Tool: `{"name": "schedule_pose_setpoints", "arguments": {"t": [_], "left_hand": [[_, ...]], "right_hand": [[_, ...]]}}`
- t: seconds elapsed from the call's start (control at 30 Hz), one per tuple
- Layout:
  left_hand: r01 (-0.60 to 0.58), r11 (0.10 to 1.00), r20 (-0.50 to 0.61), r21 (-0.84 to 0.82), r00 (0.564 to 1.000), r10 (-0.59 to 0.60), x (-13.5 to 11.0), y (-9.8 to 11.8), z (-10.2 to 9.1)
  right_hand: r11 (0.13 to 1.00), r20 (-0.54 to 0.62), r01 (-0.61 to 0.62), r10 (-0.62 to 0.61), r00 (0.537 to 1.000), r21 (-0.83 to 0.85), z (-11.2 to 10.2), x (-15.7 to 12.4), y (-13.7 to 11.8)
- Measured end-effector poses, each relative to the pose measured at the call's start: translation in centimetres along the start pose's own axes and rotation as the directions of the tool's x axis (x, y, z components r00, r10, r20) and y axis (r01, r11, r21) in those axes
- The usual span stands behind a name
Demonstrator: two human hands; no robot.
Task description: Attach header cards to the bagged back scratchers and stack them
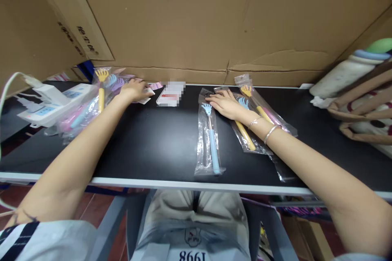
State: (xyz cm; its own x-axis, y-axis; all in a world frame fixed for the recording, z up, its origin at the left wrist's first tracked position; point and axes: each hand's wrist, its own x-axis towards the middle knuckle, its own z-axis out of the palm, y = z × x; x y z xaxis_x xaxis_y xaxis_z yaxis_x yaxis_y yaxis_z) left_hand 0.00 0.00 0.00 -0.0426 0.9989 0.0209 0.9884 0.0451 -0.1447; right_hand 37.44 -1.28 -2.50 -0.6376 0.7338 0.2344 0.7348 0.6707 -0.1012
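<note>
Right hand (227, 105) lies flat on bagged scratchers (246, 136) — left hand (134, 89) half hides a card (146, 100), grip unclear.

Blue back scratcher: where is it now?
The blue back scratcher lies centred on the table in the head view, just left of the right hand.

packing workstation: black bench (153, 138), stacked cardboard cartons (183, 16), bagged back scratchers (210, 138), label slips (146, 94).

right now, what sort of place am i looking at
Probably a packing bench in a stockroom: back scratchers sealed in clear bags lie on a black table, and big cardboard cartons wall it in behind.
</note>
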Motion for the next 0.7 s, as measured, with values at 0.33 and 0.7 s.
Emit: {"name": "schedule_pose_setpoints", "arguments": {"t": [0.33,0.7], "left_hand": [[-0.094,0.990,-0.429,-0.108,0.903,0.039,-1.5,1.0,-0.3],[-0.583,0.812,-0.693,0.016,0.579,0.430,-2.6,6.0,-2.1]], "right_hand": [[1.000,-0.007,0.013,-0.013,1.000,-0.021,0.0,0.1,-0.1],[0.999,-0.019,0.030,-0.031,0.999,-0.027,0.3,0.2,0.2]]}}
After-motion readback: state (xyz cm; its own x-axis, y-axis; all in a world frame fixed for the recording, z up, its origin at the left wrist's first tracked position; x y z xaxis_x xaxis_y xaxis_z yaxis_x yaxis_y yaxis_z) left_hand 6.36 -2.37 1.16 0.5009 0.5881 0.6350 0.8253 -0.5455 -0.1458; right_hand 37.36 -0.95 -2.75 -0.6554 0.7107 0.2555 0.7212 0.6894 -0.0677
